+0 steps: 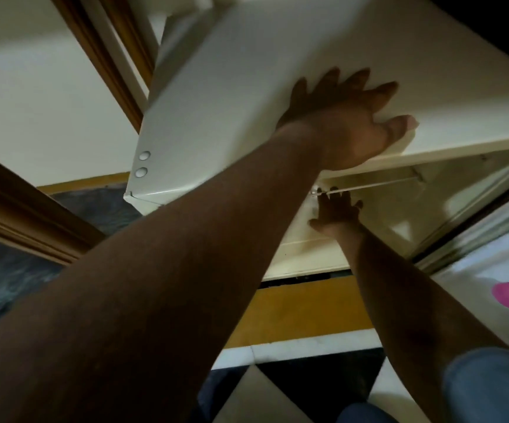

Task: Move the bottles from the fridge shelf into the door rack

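- Showing no bottles; the door rack [369,186] is a thin rail, dim, partly hidden by the arm.
- Right hand [337,210] spread, fingertips at the rail.
- Left hand [347,120] spread flat on the fridge door [232,96].
- Fridge interior cut off, dark.

Both bare forearms reach up and forward, the left crossing the middle of the view. The left hand [347,123] lies flat, palm down, fingers spread and thumb out to the right. The right hand [337,212], lower and farther off, is also open, its fingers fanned upward, holding nothing.
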### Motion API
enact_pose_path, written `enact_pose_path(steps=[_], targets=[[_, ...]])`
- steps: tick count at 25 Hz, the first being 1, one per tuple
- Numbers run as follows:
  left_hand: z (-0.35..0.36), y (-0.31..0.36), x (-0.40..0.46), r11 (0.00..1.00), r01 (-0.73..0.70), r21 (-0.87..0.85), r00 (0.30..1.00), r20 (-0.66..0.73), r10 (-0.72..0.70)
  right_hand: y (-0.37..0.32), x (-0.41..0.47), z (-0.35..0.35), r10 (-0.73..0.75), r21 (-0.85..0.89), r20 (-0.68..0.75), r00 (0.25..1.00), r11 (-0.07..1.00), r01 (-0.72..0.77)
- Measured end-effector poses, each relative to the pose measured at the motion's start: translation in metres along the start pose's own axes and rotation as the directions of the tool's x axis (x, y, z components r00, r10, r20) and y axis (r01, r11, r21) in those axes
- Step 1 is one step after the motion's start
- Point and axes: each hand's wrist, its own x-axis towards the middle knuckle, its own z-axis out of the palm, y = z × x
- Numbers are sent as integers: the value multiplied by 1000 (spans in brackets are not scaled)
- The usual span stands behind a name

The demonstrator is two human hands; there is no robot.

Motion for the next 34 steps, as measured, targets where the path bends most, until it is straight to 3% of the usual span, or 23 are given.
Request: enact_pose_path(steps=[6, 8, 10, 11, 13, 15, 18, 20, 21, 24, 27, 31, 34], targets=[[3, 1, 1, 1000, 1, 18, 1000, 15, -2, 11, 31, 9, 56, -61, -267, 962, 995, -75], [1, 0, 1, 1000, 7, 7, 1000, 26, -7, 17, 30, -2, 64, 186, -192, 979, 982, -27], [1, 0, 1, 1000, 6, -4, 999, 37, -6, 26, 21, -12, 32, 482, 26, 999, 875, -41], [1, 1, 1, 1000, 7, -7, 999, 38, -7, 29, 13, -14, 21, 532, 123, 992, 842, -84], [0, 1, 0, 1000, 10, -4, 999, 38, -10, 30, 0, -14, 35, 420, 209, 977, 899, -122], [-1, 2, 0, 1000, 11, -10, 999, 44, -11, 21, -7, -10, 22, 293, 160, 987, 954, -69], [-2, 2, -1, 1000, 18, -22, 999, 49, -17, 0, -4, -12, -19, 426, -7, 1000, 905, 20], [-2, 2, -2, 1000, 17, -19, 999, 48, -16, -2, 0, -9, -34, 415, -9, 999, 909, 35], [-1, 2, -1, 1000, 16, -19, 999, 51, -15, 0, -1, -5, -65, 353, -24, 998, 933, 70], [-1, 2, 0, 1000, 21, -12, 998, 54, -20, 7, -14, 12, -233, 95, -243, 941, 960, 263], [-1, 2, 0, 999, 19, -30, 998, 57, -17, -5, -18, 14, -383, -99, -138, 914, 923, 372], [0, 1, 1, 1000, 18, -19, 999, 43, -17, 14, 2, -5, -194, 222, -166, 967, 948, 228], [1, 1, 2, 1000, 19, -12, 999, 42, -19, 41, 13, -4, -85, 299, -171, 982, 945, 134]])
